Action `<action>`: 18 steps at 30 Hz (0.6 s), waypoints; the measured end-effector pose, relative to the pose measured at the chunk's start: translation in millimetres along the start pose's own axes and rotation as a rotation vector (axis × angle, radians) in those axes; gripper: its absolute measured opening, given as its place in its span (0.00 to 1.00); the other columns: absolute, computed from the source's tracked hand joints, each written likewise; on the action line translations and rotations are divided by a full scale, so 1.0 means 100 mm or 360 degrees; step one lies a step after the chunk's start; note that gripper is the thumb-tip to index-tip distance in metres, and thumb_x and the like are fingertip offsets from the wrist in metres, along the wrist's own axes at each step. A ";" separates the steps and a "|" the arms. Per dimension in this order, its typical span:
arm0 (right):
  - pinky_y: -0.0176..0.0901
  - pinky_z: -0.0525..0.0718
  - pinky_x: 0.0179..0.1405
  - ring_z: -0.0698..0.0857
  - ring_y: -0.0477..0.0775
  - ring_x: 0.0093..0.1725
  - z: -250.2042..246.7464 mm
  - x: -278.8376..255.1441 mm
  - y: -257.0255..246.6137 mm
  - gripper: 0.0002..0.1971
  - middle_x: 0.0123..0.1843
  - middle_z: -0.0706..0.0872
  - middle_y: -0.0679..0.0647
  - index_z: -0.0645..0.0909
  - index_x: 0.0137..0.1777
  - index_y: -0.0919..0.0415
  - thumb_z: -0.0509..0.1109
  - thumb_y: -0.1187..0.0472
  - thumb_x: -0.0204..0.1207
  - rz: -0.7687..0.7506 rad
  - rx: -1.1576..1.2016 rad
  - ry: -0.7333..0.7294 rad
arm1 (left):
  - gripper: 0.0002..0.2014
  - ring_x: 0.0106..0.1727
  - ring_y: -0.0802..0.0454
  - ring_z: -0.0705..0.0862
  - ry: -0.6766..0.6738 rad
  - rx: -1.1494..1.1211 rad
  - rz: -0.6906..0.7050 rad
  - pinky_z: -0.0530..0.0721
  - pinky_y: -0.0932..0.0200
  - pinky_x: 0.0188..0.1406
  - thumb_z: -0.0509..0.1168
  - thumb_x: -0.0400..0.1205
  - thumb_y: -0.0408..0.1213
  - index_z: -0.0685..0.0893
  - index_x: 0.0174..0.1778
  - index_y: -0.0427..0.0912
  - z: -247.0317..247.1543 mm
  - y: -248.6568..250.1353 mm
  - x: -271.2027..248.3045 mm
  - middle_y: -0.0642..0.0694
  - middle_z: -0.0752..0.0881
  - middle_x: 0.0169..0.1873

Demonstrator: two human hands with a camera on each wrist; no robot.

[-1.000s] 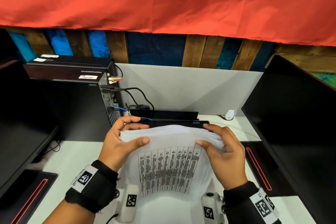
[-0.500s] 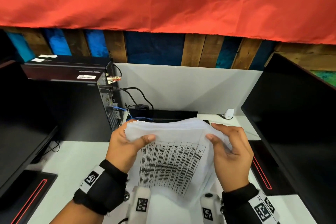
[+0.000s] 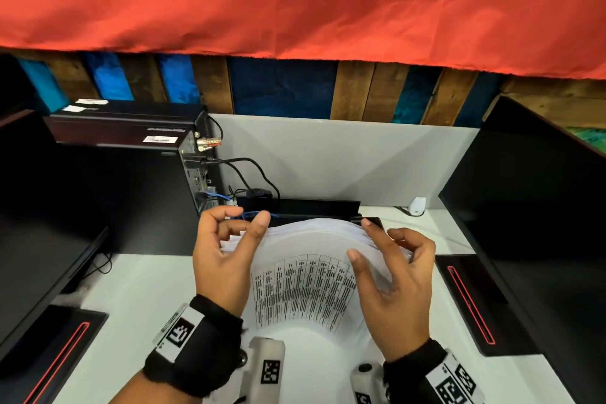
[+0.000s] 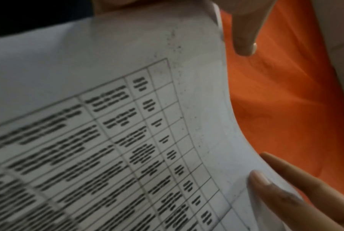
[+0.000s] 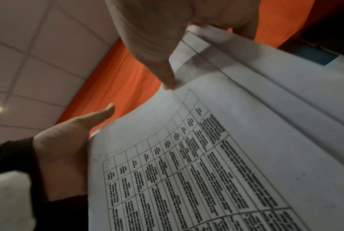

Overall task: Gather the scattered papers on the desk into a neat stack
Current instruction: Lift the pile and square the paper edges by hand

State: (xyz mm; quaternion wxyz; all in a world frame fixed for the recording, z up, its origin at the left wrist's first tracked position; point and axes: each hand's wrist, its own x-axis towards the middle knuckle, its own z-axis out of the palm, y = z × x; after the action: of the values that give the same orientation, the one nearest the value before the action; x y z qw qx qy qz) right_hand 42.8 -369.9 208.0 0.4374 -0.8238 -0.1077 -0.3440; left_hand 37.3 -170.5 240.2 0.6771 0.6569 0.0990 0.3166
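Observation:
A stack of white papers (image 3: 305, 282) with a printed table on the front sheet stands on its lower edge on the white desk (image 3: 147, 289), bowed toward me. My left hand (image 3: 242, 223) sits at the stack's left edge, palm against it, thumb and fingers loose and apart. In the right wrist view the left palm (image 5: 64, 148) lies flat along that edge. My right hand (image 3: 360, 239) has its thumb on the front sheet and its fingers behind the top right corner. The right thumb tip (image 5: 167, 81) touches the papers (image 5: 206, 156). The sheet (image 4: 107, 109) fills the left wrist view.
A black computer tower (image 3: 131, 190) with cables stands at the left and a long black box (image 3: 311, 205) lies behind the stack. Dark monitors (image 3: 531, 223) flank both sides, their bases (image 3: 472, 302) on the desk. A grey partition (image 3: 344, 157) closes the back under a red cloth (image 3: 295, 3).
Both hands gripped the stack's top corners and held it tilted. The left hand has now let go and opened against the edge, the right grip has loosened, and the stack stands squarer.

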 end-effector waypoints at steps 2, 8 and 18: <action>0.20 0.73 0.60 0.71 0.32 0.62 0.00 -0.01 -0.02 0.19 0.59 0.69 0.49 0.84 0.62 0.47 0.77 0.57 0.70 -0.0001 -0.0031 0.0011 | 0.17 0.39 0.52 0.83 0.0047 0.0038 -0.0007 0.78 0.58 0.55 0.76 0.72 0.42 0.79 0.50 0.40 0.03 0.00 0.03 0.50 0.85 0.29; 0.20 0.73 0.61 0.74 0.35 0.64 -0.03 -0.03 0.01 0.21 0.61 0.70 0.48 0.82 0.62 0.42 0.76 0.53 0.68 0.0100 0.0124 -0.0051 | 0.12 0.37 0.54 0.84 0.0119 -0.0038 -0.0100 0.82 0.58 0.51 0.75 0.73 0.37 0.79 0.47 0.45 -0.01 -0.10 0.09 0.50 0.80 0.28; 0.22 0.74 0.60 0.75 0.40 0.65 0.01 -0.06 0.02 0.19 0.63 0.69 0.46 0.81 0.61 0.40 0.74 0.48 0.70 0.0124 0.0153 -0.0092 | 0.11 0.32 0.65 0.83 0.0006 -0.0135 -0.0165 0.82 0.72 0.34 0.72 0.75 0.33 0.80 0.52 0.39 -0.08 -0.17 0.07 0.57 0.84 0.31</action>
State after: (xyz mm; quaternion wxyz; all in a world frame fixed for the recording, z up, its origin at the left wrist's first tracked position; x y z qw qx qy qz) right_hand 39.6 -369.0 202.3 0.4862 -0.8150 -0.1044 -0.2974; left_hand 43.2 -158.9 225.4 0.7196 0.6211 0.1208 0.2861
